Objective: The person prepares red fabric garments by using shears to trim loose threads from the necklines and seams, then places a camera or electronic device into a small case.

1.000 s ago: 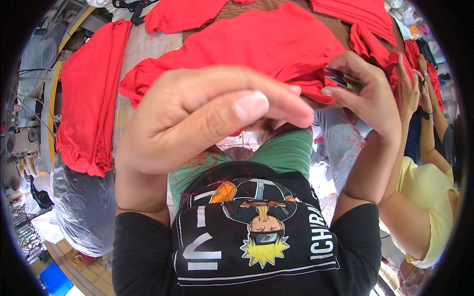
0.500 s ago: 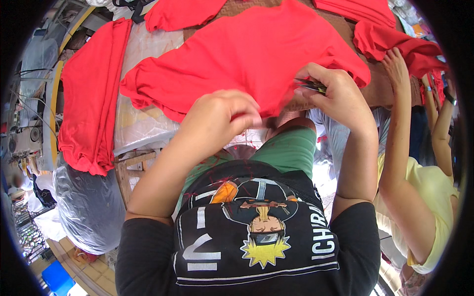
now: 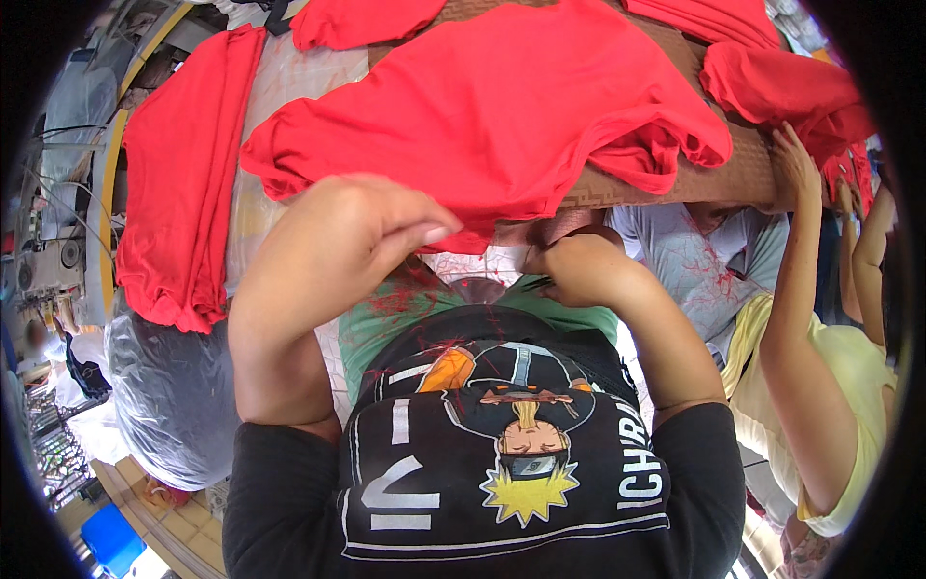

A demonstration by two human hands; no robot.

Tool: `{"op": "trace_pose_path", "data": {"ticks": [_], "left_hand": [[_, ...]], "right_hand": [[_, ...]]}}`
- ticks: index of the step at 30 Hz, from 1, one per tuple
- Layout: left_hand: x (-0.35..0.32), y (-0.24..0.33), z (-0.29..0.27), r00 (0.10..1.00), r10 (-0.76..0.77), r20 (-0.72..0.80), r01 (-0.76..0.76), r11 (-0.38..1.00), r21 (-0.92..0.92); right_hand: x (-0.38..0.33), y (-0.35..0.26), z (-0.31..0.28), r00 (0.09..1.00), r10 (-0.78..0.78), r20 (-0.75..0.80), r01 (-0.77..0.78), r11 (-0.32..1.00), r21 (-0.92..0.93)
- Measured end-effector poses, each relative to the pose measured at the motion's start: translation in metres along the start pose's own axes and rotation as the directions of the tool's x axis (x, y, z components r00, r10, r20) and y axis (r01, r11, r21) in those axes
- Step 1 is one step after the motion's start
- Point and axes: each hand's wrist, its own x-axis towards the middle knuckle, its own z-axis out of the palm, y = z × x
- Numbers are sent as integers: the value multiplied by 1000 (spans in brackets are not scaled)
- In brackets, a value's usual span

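Observation:
A large red knit garment (image 3: 473, 116) lies spread over the table edge in front of me, its lower edge hanging toward my lap. My left hand (image 3: 376, 222) is over its near left part, thumb and fingers drawn together in a pinch by the cloth. What lies between those fingertips is hidden. Low over my lap, my right hand (image 3: 584, 270) is closed around small dark thread snips (image 3: 533, 283), whose tips stick out to the left. The rest of that tool is covered by the hand.
Folded red cloth (image 3: 188, 183) hangs over the table's left end, above a plastic-wrapped bundle (image 3: 174, 405). More red pieces (image 3: 367, 19) lie at the back. On the right, a co-worker's hand (image 3: 796, 164) touches red fabric (image 3: 781, 92). Red thread scraps cling to my green shorts (image 3: 395, 309).
My right hand has come down and left from the garment to my lap with the snips. My left hand has moved left. The garment's right part now lies in looser folds.

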Motion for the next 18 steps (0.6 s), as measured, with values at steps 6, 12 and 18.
{"op": "trace_pose_path", "data": {"ticks": [6, 12, 18], "left_hand": [[-11, 6, -13, 971, 237, 15, -237, 971, -35], [-10, 14, 6, 997, -21, -74, -9, 923, -385], [35, -17, 95, 998, -44, -47, 31, 967, -253]], "right_hand": [[-29, 14, -42, 925, -3, -380, 122, 950, 289], [-20, 18, -38, 642, -52, -765, 62, 998, -17], [3, 38, -42, 584, -35, -811, 151, 986, 66]]}}
